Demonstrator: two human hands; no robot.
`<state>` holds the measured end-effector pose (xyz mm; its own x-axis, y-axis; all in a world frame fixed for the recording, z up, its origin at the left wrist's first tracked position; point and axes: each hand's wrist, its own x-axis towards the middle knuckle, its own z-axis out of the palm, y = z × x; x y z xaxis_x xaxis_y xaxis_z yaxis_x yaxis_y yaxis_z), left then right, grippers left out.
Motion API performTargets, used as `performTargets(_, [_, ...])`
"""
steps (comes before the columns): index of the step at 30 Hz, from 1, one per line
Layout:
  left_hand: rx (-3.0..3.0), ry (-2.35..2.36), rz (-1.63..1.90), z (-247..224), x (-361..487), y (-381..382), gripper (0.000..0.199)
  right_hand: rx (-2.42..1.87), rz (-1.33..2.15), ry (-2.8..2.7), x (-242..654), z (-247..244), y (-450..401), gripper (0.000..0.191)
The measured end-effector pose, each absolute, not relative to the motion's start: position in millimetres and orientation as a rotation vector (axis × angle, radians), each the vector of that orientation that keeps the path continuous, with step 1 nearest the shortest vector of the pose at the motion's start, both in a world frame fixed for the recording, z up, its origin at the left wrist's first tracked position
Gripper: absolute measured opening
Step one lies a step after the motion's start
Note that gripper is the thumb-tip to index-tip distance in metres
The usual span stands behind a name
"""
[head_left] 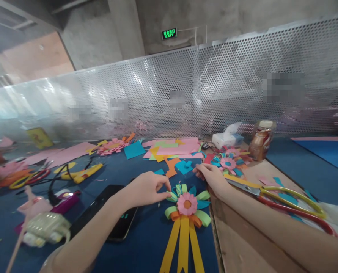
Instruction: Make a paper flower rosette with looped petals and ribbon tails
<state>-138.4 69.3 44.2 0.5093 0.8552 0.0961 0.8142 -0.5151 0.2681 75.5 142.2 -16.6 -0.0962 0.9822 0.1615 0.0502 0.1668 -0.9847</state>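
Note:
A paper flower (187,203) lies on the blue table cover, with a pink centre, green and blue petals and yellow ribbon tails. My left hand (153,187) pinches at a light green strip on the flower's upper left side. Just above and to the right of the flower, my right hand (211,176) has its fingers curled together; whatever is between them is too small to make out. Beyond the hands lie a blue paper piece (183,167) and an orange paper scrap (172,167). Under my left forearm is a black phone (124,223).
Large scissors (292,203) with yellow and red handles rest right of my right forearm. Behind are more paper flowers (228,163), a drink bottle (262,140) and a tissue pack (227,139). A yellow glue gun (83,174) and cables lie left. A perforated metal screen (163,76) stands behind.

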Motion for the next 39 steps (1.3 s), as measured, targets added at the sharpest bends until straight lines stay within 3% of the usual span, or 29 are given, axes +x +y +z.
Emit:
performTargets(22, [2.397,1.641,0.378,58.2,-163.8,75.6,0.022,-1.089,1.091,-1.434,76.3,-19.6,144.6,0.029])
performTargets(30, [2.382,1.802,0.284,36.3,-169.2,91.0,0.012,-1.095,1.072,-1.434,73.2,-13.6,138.6,0.028])
performTargets(36, [2.363,1.731,0.450,43.4,-143.1,78.5,0.034,-1.120,1.054,-1.463,73.7,-13.0,137.6,0.028])
performTargets(39, [2.301,1.604,0.502,41.6,-133.4,75.6,0.033,-1.129,1.044,-1.479,74.1,-13.8,138.2,0.028])
